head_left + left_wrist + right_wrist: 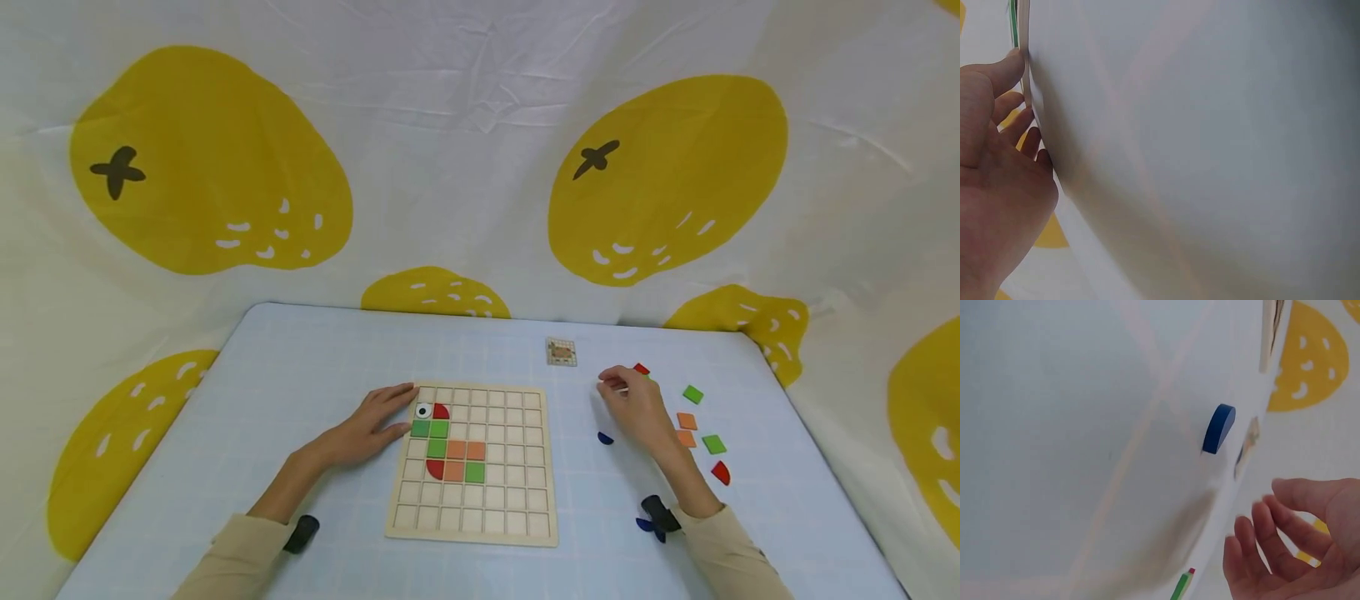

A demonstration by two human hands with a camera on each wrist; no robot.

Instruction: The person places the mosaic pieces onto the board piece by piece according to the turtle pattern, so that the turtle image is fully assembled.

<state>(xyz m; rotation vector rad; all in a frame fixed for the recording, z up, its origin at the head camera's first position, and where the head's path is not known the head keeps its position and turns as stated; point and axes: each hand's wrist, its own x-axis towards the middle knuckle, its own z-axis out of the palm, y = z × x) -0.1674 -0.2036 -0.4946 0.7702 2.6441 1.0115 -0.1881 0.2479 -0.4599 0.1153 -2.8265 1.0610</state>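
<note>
A wooden grid board (525,479) lies on the table, its left part holding flat pieces: an eye tile (423,410), red quarter-rounds (442,411), green squares (437,448) and orange squares (476,451). At the board's upper left edge rests my left hand (363,435), fingers extended; in the left wrist view the thumb of that hand (1004,181) touches the rim. Right of the board, my right hand (637,410) hovers above the table. Its fingers are loosely bent with nothing visible between them in the right wrist view (1297,550). Nearby lies a blue half-round piece (605,438).
A small picture card (561,352) lies behind the board. Loose green squares (693,394), orange squares (687,422) and a red quarter-round (721,472) are scattered right of my right hand. More blue pieces (645,525) lie by the right wrist. A lemon-print curtain (465,167) hangs behind.
</note>
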